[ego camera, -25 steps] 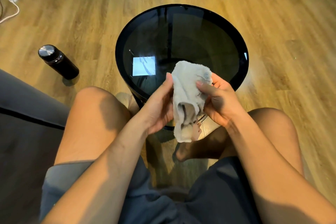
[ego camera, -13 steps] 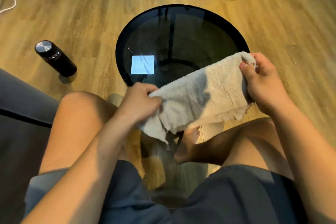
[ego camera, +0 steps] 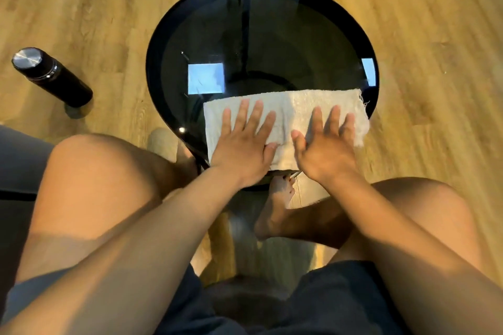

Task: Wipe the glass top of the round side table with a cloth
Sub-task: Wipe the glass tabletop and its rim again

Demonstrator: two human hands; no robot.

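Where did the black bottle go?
In the head view, the black bottle stands on the wooden floor at the person's left, apart from the round side table and just ahead of the left knee.

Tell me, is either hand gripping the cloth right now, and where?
Neither grips it. The left hand and right hand lie flat with open palms on the cloth, pressing it onto the near part of the glass top.

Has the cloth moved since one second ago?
Yes. The cloth went from bunched in the air down onto the glass top, spread flat along its near edge.
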